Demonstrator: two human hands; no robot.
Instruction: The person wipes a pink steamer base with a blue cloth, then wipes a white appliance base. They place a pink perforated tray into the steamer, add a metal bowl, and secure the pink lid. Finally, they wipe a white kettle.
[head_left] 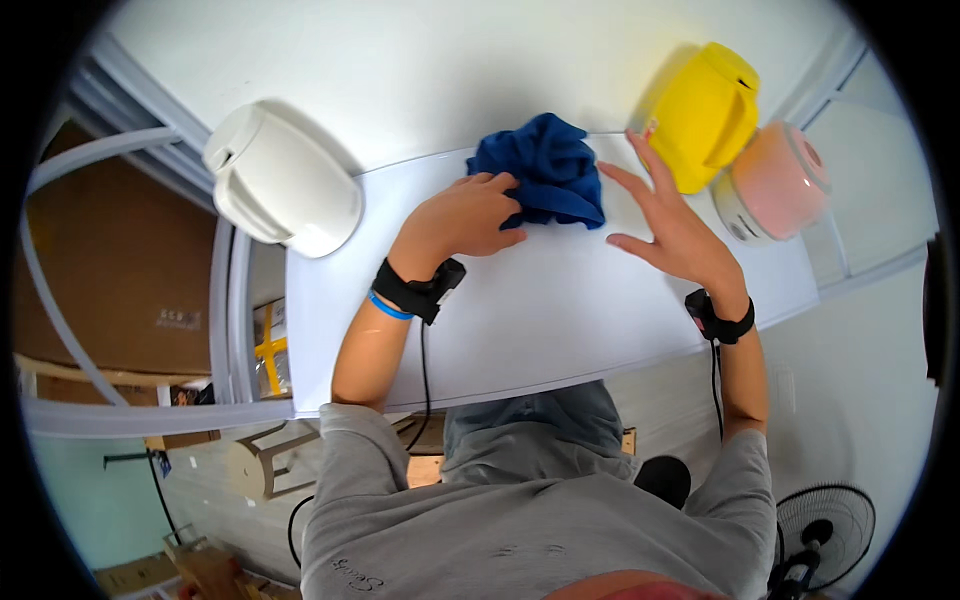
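A crumpled dark blue cloth (pixel 545 165) lies at the back middle of the white table. My left hand (pixel 465 217) rests at its left edge, fingers bent against the fabric; whether they pinch it is hard to see. To the cloth's right, my right hand (pixel 665 220) is held with fingers spread and nothing in it. Its raised fingertips come close to a yellow jug (pixel 700 115) with a handle at the back right. Beside that jug stands a pink and white rounded appliance (pixel 775 185). At the back left is a white jug (pixel 285 185) with a handle.
The white table (pixel 560 310) has a wall behind it. Black straps with small boxes and cables sit on both my wrists. Left of the table are a grey-framed shelf with a large brown box (pixel 120 260) and a wooden stool (pixel 262 465). A fan (pixel 825 535) stands at lower right.
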